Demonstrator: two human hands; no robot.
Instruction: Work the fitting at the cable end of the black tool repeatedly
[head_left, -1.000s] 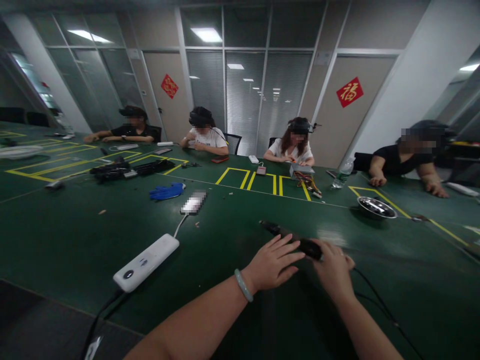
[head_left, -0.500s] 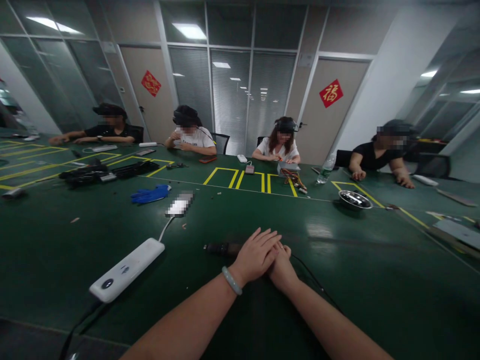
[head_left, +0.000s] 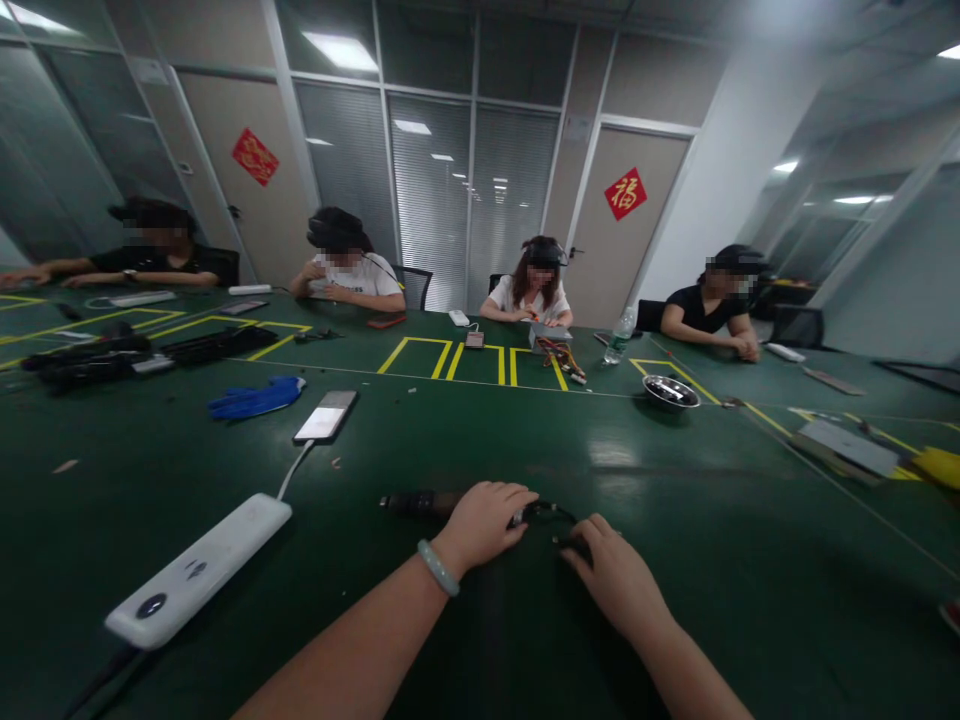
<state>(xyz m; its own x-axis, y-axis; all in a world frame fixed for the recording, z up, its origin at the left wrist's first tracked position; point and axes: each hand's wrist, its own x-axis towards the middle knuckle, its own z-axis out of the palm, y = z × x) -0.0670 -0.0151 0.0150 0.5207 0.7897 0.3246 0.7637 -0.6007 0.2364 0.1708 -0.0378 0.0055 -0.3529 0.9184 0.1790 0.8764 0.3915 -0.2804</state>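
Note:
A dark cylindrical tool (head_left: pixel 424 503) lies sideways on the green table (head_left: pixel 450 440), its narrow tip pointing left. My left hand (head_left: pixel 487 520), with a pale bracelet on the wrist, is wrapped over the tool's right end. A black cable (head_left: pixel 555 508) runs from that end towards the right. Just right of it, my right hand (head_left: pixel 615 570) pinches a small dark piece (head_left: pixel 568 541) between thumb and fingers; it looks like part of the cable, though its far end is hidden.
At the left lie a white power bank-like device (head_left: pixel 202 570), a phone (head_left: pixel 326 416) and a blue glove (head_left: pixel 257 398). A metal bowl (head_left: pixel 670 392) and a bottle (head_left: pixel 620 336) stand farther back. Several people sit across the table. A grey box (head_left: pixel 846 448) is at the right.
My right hand has come away from my left hand and moved right, and the cable between them now shows. The view has turned slightly to the right.

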